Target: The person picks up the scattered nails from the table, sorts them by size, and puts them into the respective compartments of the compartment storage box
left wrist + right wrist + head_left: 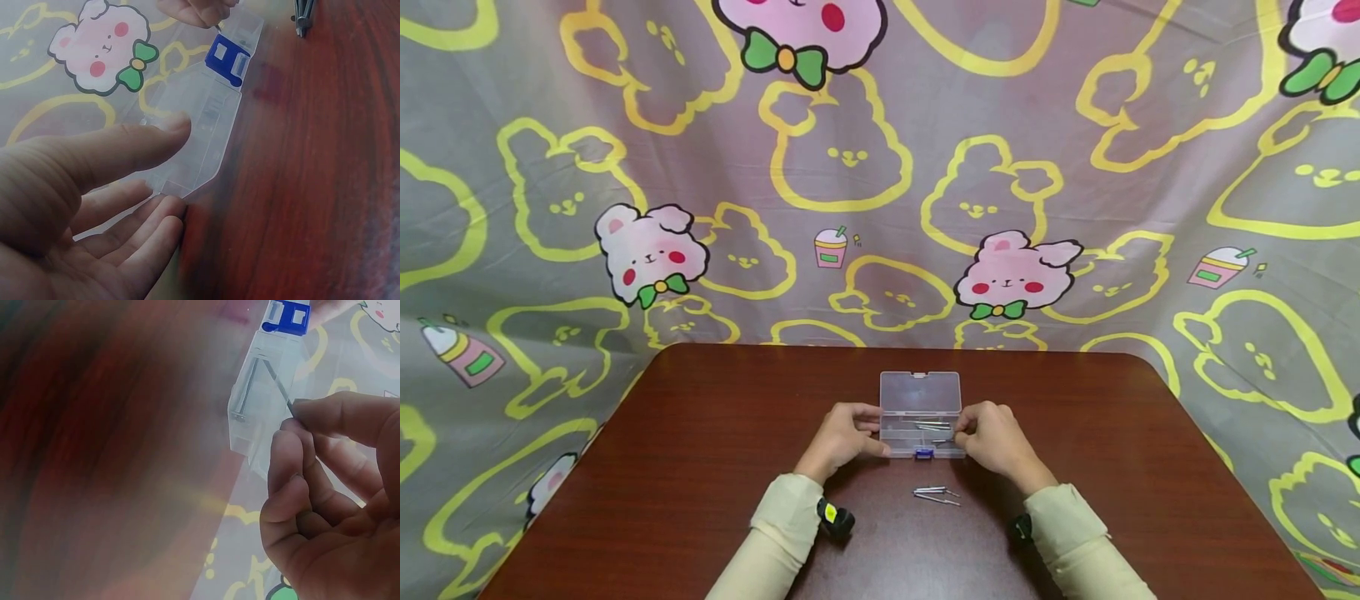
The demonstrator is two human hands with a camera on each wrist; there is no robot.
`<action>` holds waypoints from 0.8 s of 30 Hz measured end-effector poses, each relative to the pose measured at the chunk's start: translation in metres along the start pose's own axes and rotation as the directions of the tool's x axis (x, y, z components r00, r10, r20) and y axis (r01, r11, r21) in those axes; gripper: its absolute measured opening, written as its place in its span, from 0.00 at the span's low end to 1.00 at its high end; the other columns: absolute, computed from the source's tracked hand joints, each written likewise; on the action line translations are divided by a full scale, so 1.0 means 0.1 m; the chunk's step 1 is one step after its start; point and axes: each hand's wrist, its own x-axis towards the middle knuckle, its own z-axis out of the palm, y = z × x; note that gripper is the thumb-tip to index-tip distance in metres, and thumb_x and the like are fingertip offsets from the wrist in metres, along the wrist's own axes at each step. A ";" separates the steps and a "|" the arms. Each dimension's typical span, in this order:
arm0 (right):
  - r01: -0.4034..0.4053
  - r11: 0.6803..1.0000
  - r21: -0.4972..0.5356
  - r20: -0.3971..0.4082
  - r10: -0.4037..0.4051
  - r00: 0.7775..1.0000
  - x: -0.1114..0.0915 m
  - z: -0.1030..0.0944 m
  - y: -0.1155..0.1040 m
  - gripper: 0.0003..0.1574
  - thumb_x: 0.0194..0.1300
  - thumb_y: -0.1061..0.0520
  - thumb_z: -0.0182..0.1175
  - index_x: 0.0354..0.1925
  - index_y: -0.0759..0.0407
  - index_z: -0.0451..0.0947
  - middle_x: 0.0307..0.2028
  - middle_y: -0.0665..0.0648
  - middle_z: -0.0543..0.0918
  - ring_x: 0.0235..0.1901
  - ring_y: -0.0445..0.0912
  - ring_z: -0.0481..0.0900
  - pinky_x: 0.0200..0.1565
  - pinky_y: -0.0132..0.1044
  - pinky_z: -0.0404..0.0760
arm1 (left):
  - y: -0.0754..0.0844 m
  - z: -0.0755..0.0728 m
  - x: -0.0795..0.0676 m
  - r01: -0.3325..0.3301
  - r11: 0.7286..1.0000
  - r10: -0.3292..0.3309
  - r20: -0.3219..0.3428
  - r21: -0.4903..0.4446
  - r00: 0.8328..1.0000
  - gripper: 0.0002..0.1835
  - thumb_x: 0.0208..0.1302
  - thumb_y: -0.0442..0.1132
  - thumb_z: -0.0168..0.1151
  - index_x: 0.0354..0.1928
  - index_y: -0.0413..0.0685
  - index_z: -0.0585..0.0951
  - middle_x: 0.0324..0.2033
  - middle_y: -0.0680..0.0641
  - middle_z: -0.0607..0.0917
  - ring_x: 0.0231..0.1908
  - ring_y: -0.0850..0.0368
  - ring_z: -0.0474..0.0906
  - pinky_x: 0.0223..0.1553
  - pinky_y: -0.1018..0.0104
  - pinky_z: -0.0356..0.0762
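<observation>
A clear plastic box [891, 435] with a blue latch [924, 453] stands on the table, its lid [920, 392] raised at the back. Several thin metal rods [932, 426] lie in its compartments. At the left end, my left hand [844, 437] holds the box between thumb and fingers. My right hand [996, 437] is at the right end and pinches a thin metal rod [279, 385] between thumb and fingertips. That rod slants into the front right compartment, where another rod [251, 387] lies. Whether the slanted rod touches the bottom I cannot tell.
In front of the box, several silver metal pieces [935, 494] lie on the dark red-brown wooden table [715, 467]. A patterned cloth [865, 183] hangs behind and at both sides of the table. Each wrist wears a small black camera [835, 518].
</observation>
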 end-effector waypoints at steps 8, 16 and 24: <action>-0.006 1.000 0.017 0.007 0.005 1.000 0.00 0.00 0.02 0.11 0.51 0.67 0.70 0.21 0.52 0.82 0.17 0.42 0.77 0.19 0.39 0.73 0.26 0.36 0.74 | 0.00 0.00 0.00 0.003 1.000 -0.003 -0.005 -0.004 1.000 0.35 0.38 0.28 0.84 0.55 0.35 0.83 0.46 0.38 0.86 0.49 0.46 0.83 0.45 0.59 0.82; -0.014 0.998 0.064 0.015 0.014 1.000 -0.04 -0.03 0.01 0.10 0.53 0.65 0.71 0.22 0.52 0.84 0.18 0.41 0.79 0.21 0.39 0.74 0.27 0.35 0.76 | -0.01 0.01 0.01 0.003 1.000 -0.003 -0.007 -0.021 1.000 0.35 0.37 0.26 0.84 0.54 0.34 0.83 0.45 0.38 0.86 0.49 0.46 0.83 0.43 0.61 0.83; 0.010 0.998 0.059 0.018 -0.011 1.000 -0.11 -0.06 -0.02 0.11 0.52 0.65 0.71 0.21 0.50 0.83 0.18 0.40 0.78 0.20 0.37 0.73 0.26 0.33 0.75 | 0.00 0.01 0.00 0.000 1.000 0.000 0.000 -0.018 1.000 0.35 0.38 0.27 0.84 0.55 0.34 0.82 0.46 0.38 0.86 0.49 0.46 0.83 0.44 0.60 0.83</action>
